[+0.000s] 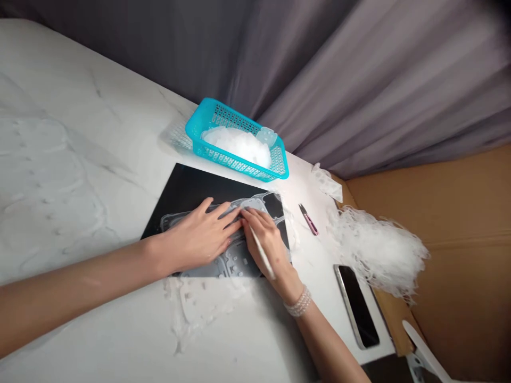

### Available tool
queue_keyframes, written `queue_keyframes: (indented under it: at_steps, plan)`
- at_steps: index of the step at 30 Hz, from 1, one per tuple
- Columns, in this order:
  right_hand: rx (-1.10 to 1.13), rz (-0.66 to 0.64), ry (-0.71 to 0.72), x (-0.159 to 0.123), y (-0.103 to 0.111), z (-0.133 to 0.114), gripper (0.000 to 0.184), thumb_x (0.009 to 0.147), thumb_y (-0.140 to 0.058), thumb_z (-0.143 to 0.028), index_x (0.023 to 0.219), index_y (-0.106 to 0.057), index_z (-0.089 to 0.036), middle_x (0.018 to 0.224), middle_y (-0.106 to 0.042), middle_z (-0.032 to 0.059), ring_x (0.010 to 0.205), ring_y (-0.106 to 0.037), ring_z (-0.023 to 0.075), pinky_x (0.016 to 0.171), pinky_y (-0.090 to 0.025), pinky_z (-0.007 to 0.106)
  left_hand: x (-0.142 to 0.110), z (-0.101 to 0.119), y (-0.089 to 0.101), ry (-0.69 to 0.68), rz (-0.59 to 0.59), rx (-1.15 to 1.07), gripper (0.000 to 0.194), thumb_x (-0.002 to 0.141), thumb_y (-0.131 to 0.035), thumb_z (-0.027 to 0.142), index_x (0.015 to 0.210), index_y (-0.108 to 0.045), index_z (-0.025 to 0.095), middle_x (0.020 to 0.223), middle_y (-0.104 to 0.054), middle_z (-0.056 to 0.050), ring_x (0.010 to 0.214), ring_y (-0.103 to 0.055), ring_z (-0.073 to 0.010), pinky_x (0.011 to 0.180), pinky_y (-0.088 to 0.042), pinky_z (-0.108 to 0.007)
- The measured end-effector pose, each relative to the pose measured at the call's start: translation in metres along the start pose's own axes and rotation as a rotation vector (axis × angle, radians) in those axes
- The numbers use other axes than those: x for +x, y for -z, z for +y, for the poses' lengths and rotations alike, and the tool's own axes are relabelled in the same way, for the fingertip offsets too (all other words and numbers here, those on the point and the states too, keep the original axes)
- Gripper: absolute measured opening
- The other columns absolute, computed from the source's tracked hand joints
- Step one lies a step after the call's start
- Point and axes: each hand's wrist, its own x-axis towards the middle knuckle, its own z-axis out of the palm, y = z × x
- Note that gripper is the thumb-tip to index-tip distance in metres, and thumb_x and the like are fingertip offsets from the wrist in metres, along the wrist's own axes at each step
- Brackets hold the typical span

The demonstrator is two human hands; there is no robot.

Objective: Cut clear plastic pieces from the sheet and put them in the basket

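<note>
A translucent moulded sheet point(231, 260) with raised shapes lies on a black mat point(199, 183), its near part hanging over the mat onto the white table. My left hand point(202, 231) rests flat on the sheet with its fingers spread. Close beside those fingertips, my right hand point(265, 239) is closed round a thin white pen-like tool point(261, 250), gripped as one holds a pencil. The tool's tip is hidden by my fingers, so I cannot tell whether it touches the sheet.
Behind the mat stands a turquoise basket point(199, 119) holding white translucent pieces. Pink-handled thread snips point(308, 219), a phone point(357, 306) and a heap of white stringy scraps point(383, 252) are at the right. More translucent sheets point(43, 181) lie at the left. A grey curtain point(191, 48) hangs behind.
</note>
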Motion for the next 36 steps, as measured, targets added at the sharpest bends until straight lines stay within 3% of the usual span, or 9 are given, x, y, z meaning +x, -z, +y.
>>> queue_keyframes:
  at_steps: [4, 7, 12, 15, 18, 25, 30, 33, 36]
  plan:
    - [-0.059, -0.149, 0.011, 0.005, 0.003, -0.014, 0.041, 0.098, -0.040, -0.007, 0.136, -0.055, -0.004, 0.132, -0.063, 0.0238, 0.122, -0.058, 0.0307, 0.103, -0.051, 0.046, -0.004, -0.002, -0.014, -0.013, 0.015, -0.020, 0.042, 0.102, -0.035, 0.030, 0.134, -0.059, 0.016, 0.137, -0.061, -0.015, 0.135, -0.045, -0.0346, 0.106, -0.034, -0.056]
    - [0.117, -0.099, -0.058, 0.010, -0.002, -0.007, 0.039, 0.096, -0.043, -0.007, 0.131, -0.061, -0.012, 0.120, -0.069, 0.0174, 0.108, -0.064, 0.0264, 0.094, -0.056, 0.043, -0.006, -0.004, -0.022, 0.004, 0.027, -0.044, 0.047, 0.101, -0.037, 0.033, 0.144, -0.051, 0.018, 0.147, -0.054, -0.014, 0.140, -0.041, -0.0344, 0.109, -0.030, -0.058]
    - [0.635, 0.627, -0.763, -0.022, 0.039, 0.078, 0.018, 0.087, -0.061, -0.027, 0.099, -0.073, -0.021, 0.090, -0.074, 0.0055, 0.078, -0.070, 0.0197, 0.074, -0.059, 0.037, -0.007, -0.001, -0.017, 0.057, -0.006, -0.088, 0.052, 0.101, -0.040, 0.038, 0.151, -0.041, 0.024, 0.158, -0.041, -0.008, 0.141, -0.039, -0.0349, 0.105, -0.033, -0.061]
    - [0.677, 0.829, -0.900, -0.061, 0.089, 0.140, 0.006, 0.080, -0.066, -0.027, 0.078, -0.069, -0.023, 0.076, -0.069, 0.0036, 0.064, -0.065, 0.0166, 0.063, -0.057, 0.033, -0.006, 0.001, -0.007, 0.069, -0.016, -0.116, 0.048, 0.102, -0.036, 0.032, 0.149, -0.045, 0.023, 0.157, -0.043, -0.009, 0.140, -0.042, -0.0339, 0.108, -0.031, -0.061]
    - [0.753, 0.887, -0.941, -0.086, 0.118, 0.168, 0.008, 0.071, -0.077, -0.028, 0.070, -0.069, -0.026, 0.068, -0.065, 0.0017, 0.060, -0.063, 0.0160, 0.059, -0.056, 0.031, -0.005, 0.000, -0.001, 0.061, 0.008, -0.158, 0.046, 0.102, -0.034, 0.024, 0.144, -0.051, 0.020, 0.153, -0.047, -0.012, 0.137, -0.046, -0.0339, 0.110, -0.029, -0.062]
    - [1.216, 0.566, -0.831, -0.043, 0.097, 0.079, 0.020, 0.080, -0.076, -0.033, 0.096, -0.074, -0.022, 0.091, -0.076, 0.0037, 0.088, -0.072, 0.0173, 0.075, -0.058, 0.029, 0.003, -0.004, 0.009, 0.153, 0.140, -0.524, 0.031, 0.094, -0.047, 0.022, 0.114, -0.071, 0.023, 0.131, -0.067, -0.007, 0.130, -0.052, -0.0303, 0.109, -0.037, -0.054]
    - [1.413, 0.364, -0.705, -0.007, 0.102, 0.014, 0.011, 0.088, -0.066, -0.031, 0.094, -0.074, -0.026, 0.083, -0.077, 0.0018, 0.078, -0.074, 0.0181, 0.068, -0.057, 0.030, 0.011, 0.000, 0.046, 0.505, 0.054, -1.461, 0.036, 0.093, -0.057, 0.043, 0.122, -0.067, 0.024, 0.125, -0.070, -0.007, 0.117, -0.063, -0.0277, 0.100, -0.050, -0.045]
    - [1.409, 0.343, -0.688, -0.004, 0.104, 0.002, 0.012, 0.089, -0.063, -0.032, 0.095, -0.073, -0.027, 0.083, -0.077, 0.0016, 0.075, -0.074, 0.0188, 0.064, -0.058, 0.031, 0.011, 0.004, 0.064, 0.408, -0.046, -2.022, 0.041, 0.096, -0.056, 0.041, 0.132, -0.063, 0.024, 0.129, -0.068, -0.009, 0.121, -0.062, -0.0264, 0.103, -0.050, -0.043]
    - [1.318, 0.343, -0.692, -0.005, 0.102, 0.003, 0.015, 0.090, -0.060, -0.034, 0.097, -0.072, -0.026, 0.086, -0.078, 0.0034, 0.078, -0.074, 0.0216, 0.063, -0.058, 0.033, 0.009, 0.009, 0.070, 0.425, -0.065, -2.174, 0.038, 0.097, -0.057, 0.036, 0.131, -0.065, 0.021, 0.127, -0.069, -0.010, 0.121, -0.063, -0.0254, 0.106, -0.049, -0.042]
